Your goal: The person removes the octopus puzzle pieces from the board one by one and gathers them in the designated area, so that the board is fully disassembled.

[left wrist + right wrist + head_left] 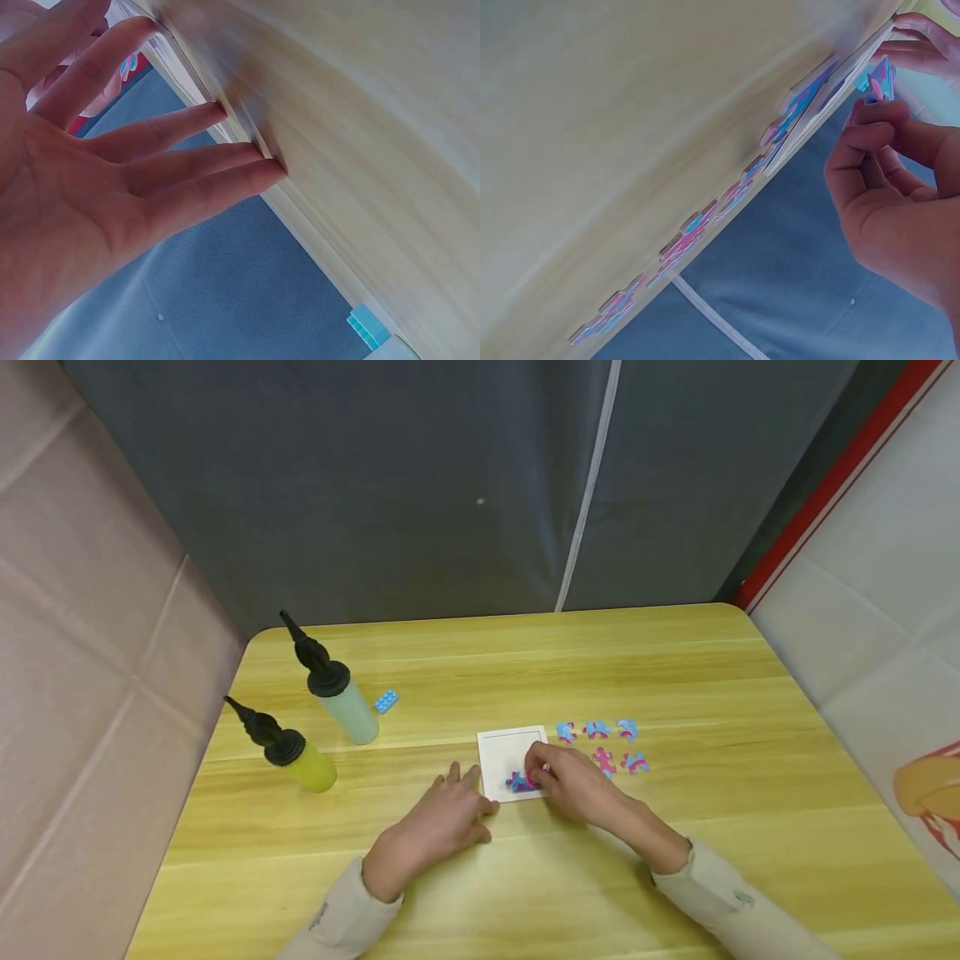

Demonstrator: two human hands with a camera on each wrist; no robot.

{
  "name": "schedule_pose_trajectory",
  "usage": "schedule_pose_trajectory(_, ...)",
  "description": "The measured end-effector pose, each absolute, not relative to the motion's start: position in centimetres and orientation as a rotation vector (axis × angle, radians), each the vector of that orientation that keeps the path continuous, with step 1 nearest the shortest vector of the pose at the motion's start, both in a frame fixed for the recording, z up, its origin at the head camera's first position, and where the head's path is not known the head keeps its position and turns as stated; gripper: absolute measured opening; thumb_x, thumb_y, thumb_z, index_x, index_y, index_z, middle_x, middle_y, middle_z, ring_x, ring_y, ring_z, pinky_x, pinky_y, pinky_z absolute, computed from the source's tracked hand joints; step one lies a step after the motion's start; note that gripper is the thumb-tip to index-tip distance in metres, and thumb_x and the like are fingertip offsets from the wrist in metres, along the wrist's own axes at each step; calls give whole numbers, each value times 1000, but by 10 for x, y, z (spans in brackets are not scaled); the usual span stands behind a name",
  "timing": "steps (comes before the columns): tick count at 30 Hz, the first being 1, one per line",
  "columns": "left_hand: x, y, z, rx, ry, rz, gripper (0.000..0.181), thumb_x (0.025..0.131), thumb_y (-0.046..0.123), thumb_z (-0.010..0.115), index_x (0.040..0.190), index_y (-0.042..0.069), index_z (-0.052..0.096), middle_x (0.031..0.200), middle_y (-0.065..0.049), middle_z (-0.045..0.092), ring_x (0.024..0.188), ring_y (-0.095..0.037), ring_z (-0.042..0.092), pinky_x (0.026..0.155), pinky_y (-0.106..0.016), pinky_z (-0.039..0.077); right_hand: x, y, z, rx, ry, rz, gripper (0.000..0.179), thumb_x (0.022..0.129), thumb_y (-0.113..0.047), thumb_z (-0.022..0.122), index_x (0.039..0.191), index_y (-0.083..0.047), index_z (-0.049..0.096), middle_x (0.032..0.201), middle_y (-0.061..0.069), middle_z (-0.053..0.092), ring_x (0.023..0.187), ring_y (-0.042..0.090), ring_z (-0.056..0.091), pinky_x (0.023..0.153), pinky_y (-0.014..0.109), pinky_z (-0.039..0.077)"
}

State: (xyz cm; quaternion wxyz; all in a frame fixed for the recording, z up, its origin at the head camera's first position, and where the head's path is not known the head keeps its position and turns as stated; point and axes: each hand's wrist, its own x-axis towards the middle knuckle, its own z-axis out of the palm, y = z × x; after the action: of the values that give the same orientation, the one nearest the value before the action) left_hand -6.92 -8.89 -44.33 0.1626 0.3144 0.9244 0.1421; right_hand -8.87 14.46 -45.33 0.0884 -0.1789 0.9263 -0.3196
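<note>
A white square puzzle board lies on the table with blue-and-pink jigsaw pieces at its near edge. My right hand is over the board's right side. In the right wrist view, its thumb and forefinger pinch a jigsaw piece, held tilted up. My left hand is spread at the board's lower left, fingertips down on the table and the thumb near the board's corner. In the left wrist view, the fingers are long and straight, with nothing in the palm.
Several loose jigsaw pieces lie right of the board. At the left stand a pale green bottle and a yellow bottle, both with black pump-like tops. A blue toy brick sits beside the green one. A dark curtain hangs behind the table.
</note>
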Motion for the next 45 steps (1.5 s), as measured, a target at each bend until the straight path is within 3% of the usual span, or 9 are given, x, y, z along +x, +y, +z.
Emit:
schedule_pose_trajectory(11,-69,-88,-443,884,2625,425,35,88,30,82,120,17,79,153,-32,47,139,-66,38,107,-73,42,-85,159,-452,-518,2708,-1057,14,99,-4,61,94,-16,66,87,-2,68,69,8,51,62,22,45)
schedule_pose_trajectory(18,-69,-88,-443,882,2628,429,34,88,29,81,119,16,79,153,-33,47,139,-67,38,108,-73,42,-81,172,-451,-508,2629,-1135,13,102,-3,58,100,-14,66,82,5,66,50,4,48,48,22,41)
schedule_pose_trajectory(29,-68,-88,-443,891,2637,426,35,87,30,82,119,16,79,152,-33,47,138,-67,39,107,-73,42,-78,184,-451,-511,2650,-1141,10,101,-7,63,97,-15,67,77,2,66,62,5,50,57,22,45)
schedule_pose_trajectory(37,-68,-89,-443,887,2633,433,34,88,31,81,118,16,79,153,-33,47,139,-66,38,108,-73,42,-76,193,-451,-472,2643,-1150,10,101,-8,63,96,-16,66,75,2,64,57,3,44,53,20,40)
schedule_pose_trajectory(45,-68,-89,-442,885,2636,445,35,88,31,81,119,15,79,152,-34,46,138,-67,39,107,-73,42,-74,202,-453,-479,2671,-1147,13,101,-5,63,96,-16,68,80,1,67,58,3,46,55,21,43)
